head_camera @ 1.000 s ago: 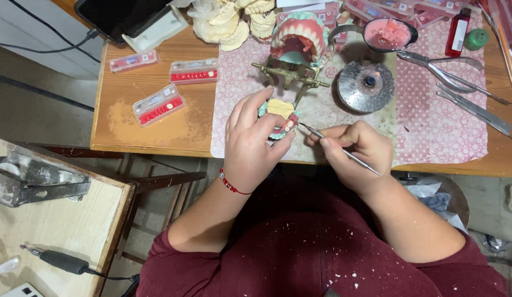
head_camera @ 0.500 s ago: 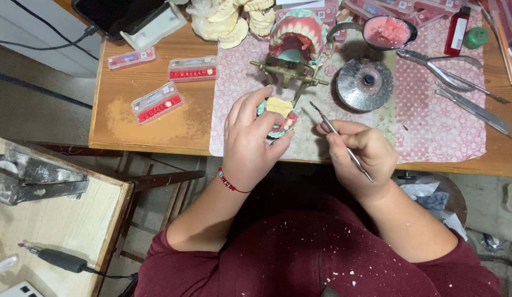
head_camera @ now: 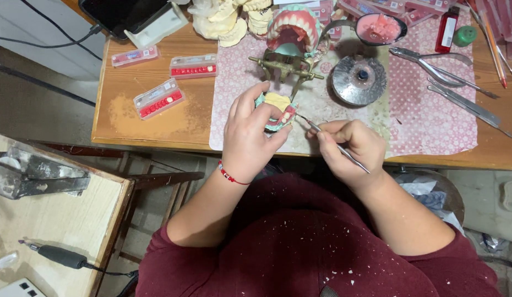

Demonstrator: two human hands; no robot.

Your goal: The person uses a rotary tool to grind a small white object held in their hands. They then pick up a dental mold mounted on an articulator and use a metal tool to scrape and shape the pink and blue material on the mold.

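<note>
My left hand (head_camera: 250, 132) grips a small dental model (head_camera: 279, 109), a pale plaster cast in a teal base with pink wax and a few teeth along its right edge. My right hand (head_camera: 349, 146) holds a thin metal carving instrument (head_camera: 333, 144) like a pen. Its tip points left and touches the pink wax edge of the model. Both hands hover over the near edge of a wooden table (head_camera: 157, 118), above a pink dotted cloth (head_camera: 432, 118).
A brass articulator with a pink denture (head_camera: 289, 41) stands behind the hands. Beside it sit a round metal dish (head_camera: 359, 80), a bowl of pink wax (head_camera: 380, 27), pliers and blades (head_camera: 448, 71), red tooth cards (head_camera: 157, 98) and plaster casts (head_camera: 223, 19). A side bench (head_camera: 52, 220) at left holds a handpiece (head_camera: 60, 256).
My right hand swung the instrument up and away half a second ago, then brought its tip back down to the model's wax edge. My left hand kept its hold.
</note>
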